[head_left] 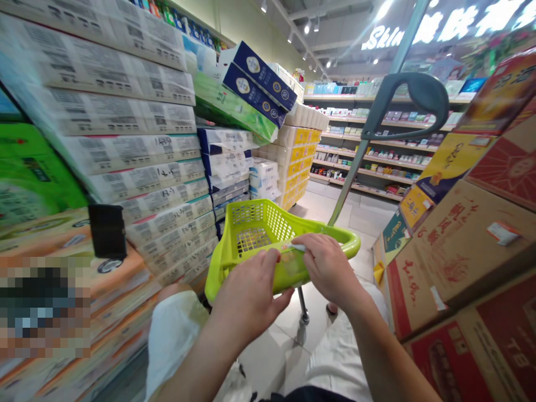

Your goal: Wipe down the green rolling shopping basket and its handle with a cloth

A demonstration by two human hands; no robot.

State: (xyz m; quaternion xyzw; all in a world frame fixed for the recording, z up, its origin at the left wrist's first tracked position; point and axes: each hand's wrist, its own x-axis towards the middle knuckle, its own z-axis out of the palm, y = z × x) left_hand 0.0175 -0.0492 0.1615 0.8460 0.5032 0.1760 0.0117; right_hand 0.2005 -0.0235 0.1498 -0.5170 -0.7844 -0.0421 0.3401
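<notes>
A lime-green plastic shopping basket (234, 245) on wheels stands in front of me, empty inside, its grey pull handle (412, 95) raised up to the right. My left hand (247, 293) rests against the basket's near rim, fingers bent. My right hand (324, 265) is at the same rim, pinching a small white item (298, 247) between thumb and fingers; I cannot tell what it is.
Stacked packs of tissue and toilet paper (142, 145) wall the left side. Brown and red cardboard cartons (464, 245) pile up on the right. A tiled aisle (322, 206) runs ahead to product shelves (377, 162) at the back.
</notes>
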